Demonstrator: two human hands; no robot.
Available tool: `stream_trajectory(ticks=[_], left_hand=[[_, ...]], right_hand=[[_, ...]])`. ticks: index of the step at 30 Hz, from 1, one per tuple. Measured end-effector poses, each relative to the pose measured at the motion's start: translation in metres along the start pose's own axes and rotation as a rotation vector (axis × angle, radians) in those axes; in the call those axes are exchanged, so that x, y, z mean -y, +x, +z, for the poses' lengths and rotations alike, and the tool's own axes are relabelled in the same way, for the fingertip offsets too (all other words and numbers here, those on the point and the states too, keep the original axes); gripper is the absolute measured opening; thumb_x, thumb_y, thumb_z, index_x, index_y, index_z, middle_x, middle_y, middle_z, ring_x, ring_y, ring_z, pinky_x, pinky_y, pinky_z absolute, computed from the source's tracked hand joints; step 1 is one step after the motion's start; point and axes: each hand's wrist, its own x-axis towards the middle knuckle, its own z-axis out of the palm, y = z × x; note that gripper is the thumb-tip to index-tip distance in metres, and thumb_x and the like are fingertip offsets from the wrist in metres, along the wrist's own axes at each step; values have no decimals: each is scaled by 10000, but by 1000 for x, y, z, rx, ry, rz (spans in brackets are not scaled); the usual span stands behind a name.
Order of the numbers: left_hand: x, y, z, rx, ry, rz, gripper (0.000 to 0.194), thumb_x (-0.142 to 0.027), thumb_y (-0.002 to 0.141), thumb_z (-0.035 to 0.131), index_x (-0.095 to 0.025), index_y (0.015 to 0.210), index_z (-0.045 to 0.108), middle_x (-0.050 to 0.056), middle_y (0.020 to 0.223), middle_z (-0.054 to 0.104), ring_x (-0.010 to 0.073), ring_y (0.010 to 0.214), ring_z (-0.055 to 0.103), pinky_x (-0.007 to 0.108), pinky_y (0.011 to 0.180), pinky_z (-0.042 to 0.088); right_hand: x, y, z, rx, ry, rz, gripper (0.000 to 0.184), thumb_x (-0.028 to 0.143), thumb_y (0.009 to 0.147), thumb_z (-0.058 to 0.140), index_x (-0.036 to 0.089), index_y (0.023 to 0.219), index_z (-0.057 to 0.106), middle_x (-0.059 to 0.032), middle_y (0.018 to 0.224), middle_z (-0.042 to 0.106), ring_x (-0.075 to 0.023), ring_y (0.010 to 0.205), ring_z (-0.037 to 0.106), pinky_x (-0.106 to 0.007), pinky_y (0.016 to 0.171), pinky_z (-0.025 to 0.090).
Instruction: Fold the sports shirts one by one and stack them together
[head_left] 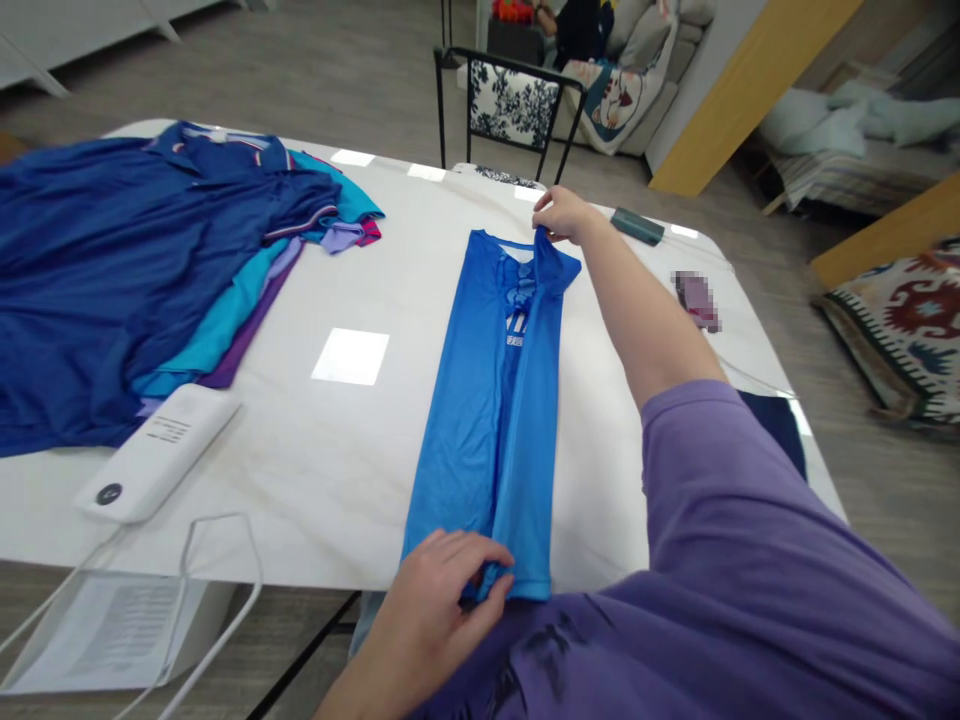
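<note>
A bright blue shirt [480, 420] lies folded into a long narrow strip down the middle of the white table [352, 300]. At the near table edge my left hand [442, 590] pinches the shirt's bottom hem. My right hand [564, 214] reaches across to the far end and grips the shirt's collar edge. Both sides of the shirt are folded inward, overlapping along the centre.
A pile of dark blue, teal and purple shirts [135, 270] covers the table's left part. A white flat device [154, 455] lies near the front left edge, and a dark case [637, 226] and a small object [697, 298] lie at the far right. A black chair [510, 100] stands behind.
</note>
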Motion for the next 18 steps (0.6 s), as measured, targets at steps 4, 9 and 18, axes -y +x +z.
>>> stream_trajectory(ticks=[4,9,18], left_hand=[[22,-15,-11,80,48,-128,179,-425,1073,732,-397,1227,819,-32,907,804,238,875,759,400,868,572],[31,-12,-26,126,162,-183,199,-506,1116,685,-346,1138,802,-36,817,768,236,821,753,395,837,528],[26,21,-20,-59,465,-180,165,-315,1154,600,-250,1125,749,47,1091,814,260,979,792,405,891,499]], right_hand=[[22,0,55,81,55,2,422,427,1013,852,245,1334,648,-94,1233,778,-259,1085,797,-483,965,728],[9,-12,56,82,-345,-44,455,574,974,854,170,1167,773,-153,1040,812,-368,1085,794,-594,1036,683],[2,-59,65,343,-447,-80,212,404,880,952,232,907,832,-55,953,863,-278,1018,809,-402,1025,653]])
